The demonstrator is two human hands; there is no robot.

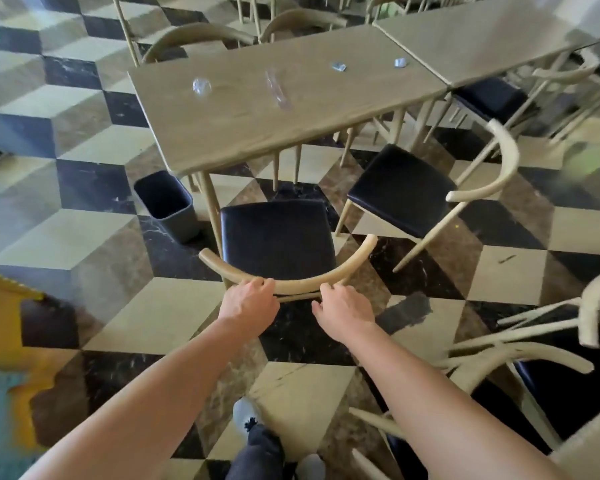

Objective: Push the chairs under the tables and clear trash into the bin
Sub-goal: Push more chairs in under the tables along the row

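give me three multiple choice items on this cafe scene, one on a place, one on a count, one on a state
1. Where does the dark grey plastic bin stand?
A. on the tabletop
B. on the floor by the table's near left leg
C. on a chair seat

2. How many bits of trash lie on the long light wood table?
A. one
B. four
C. seven

3. What are the hands doing?
A. both hold the curved wooden backrest of the black-seated chair
B. both hang free
C. one lifts the bin

Answers: 1 B, it sits on the tiles beside that leg. 2 B, two clear wrappers and two small foil scraps. 3 A, left hand and right hand have their grip on the rail.
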